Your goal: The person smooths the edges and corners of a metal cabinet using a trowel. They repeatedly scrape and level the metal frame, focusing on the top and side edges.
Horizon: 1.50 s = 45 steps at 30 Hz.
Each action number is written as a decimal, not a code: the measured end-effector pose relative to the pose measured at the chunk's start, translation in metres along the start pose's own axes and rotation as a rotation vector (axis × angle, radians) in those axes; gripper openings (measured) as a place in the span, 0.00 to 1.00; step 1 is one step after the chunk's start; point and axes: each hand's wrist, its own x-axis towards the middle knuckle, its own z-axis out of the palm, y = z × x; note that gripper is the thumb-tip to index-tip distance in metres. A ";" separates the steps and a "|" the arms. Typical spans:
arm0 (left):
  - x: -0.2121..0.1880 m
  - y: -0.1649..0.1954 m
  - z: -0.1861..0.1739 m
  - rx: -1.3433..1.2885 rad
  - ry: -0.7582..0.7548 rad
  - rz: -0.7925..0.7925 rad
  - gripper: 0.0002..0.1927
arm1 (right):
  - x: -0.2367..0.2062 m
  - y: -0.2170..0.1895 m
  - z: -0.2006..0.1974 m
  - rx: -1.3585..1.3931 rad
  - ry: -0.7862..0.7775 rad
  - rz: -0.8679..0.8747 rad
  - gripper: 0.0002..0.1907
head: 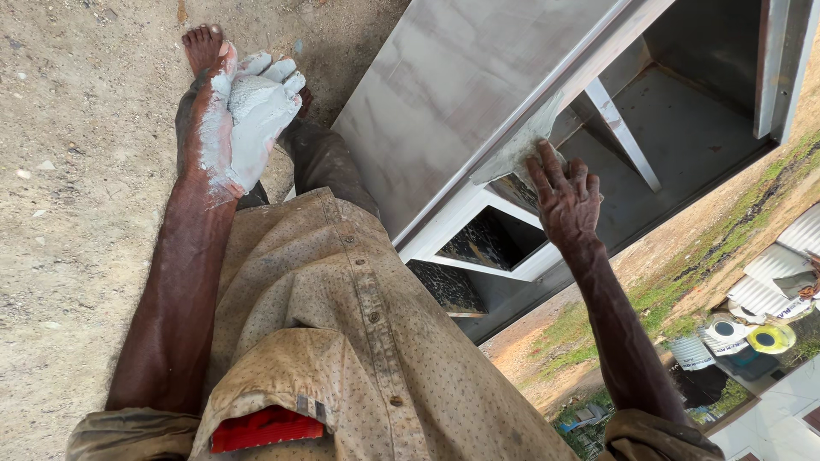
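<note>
Putty, a pale grey-white paste (256,111), sits heaped in my left hand (248,119), which I hold palm up out over the bare dirt ground (68,213), fingers loosely curled around the lump and smeared white down to the wrist. Below it my bare foot (202,47) stands on the dirt. Across my middle runs my dotted tan shirt (342,341), buttons down the front.

To the right, my right hand (565,198) presses flat, fingers spread and closed on nothing, against a patch of the same grey paste (521,154) smeared along the edge of a metal cabinet frame (461,94). To do this well, I judge I should keep the fingers flat and drag firmly along the seam so the paste fills it evenly, taking small amounts from the left palm.

Further right, the cabinet's open inside (683,128) shows a slanted brace (623,132). Beyond it lie grass (683,290), corrugated sheets (769,290) and buckets (726,337) on open ground.
</note>
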 end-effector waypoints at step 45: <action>-0.019 -0.042 0.026 0.013 0.025 0.007 0.40 | 0.002 0.072 0.015 0.096 0.222 -0.028 0.37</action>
